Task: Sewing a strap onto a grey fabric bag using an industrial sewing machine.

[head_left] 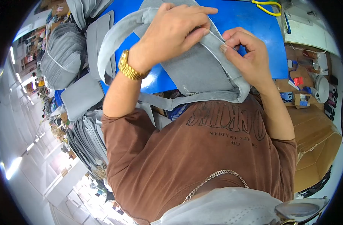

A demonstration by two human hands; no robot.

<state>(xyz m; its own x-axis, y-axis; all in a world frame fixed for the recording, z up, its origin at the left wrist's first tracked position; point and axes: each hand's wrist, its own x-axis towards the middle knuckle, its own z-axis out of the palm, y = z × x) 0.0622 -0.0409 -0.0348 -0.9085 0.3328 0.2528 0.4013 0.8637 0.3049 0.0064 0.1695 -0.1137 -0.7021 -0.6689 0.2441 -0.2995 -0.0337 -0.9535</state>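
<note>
A flat grey fabric panel (196,73) lies at an angle over the blue table. A long grey fabric strip (120,35) follows its edge, with a free loop curving to the left and another length along the near side, by my shirt. My left hand (175,28), below a gold watch, closes thumb against fingers on the strip's edge at the panel's far right side, one finger pointing out. Just to the right, my right hand (248,50) pinches the same edge between thumb and bent fingers. A thin pale thread or seam line shows along it.
Yellow-handled cutters (267,7) lie at the table's far right. Stacked grey fabric pieces (62,56) and a grey padded panel (82,95) sit at the left. To the right stand an open cardboard box (316,146) and a shelf with spools (321,88).
</note>
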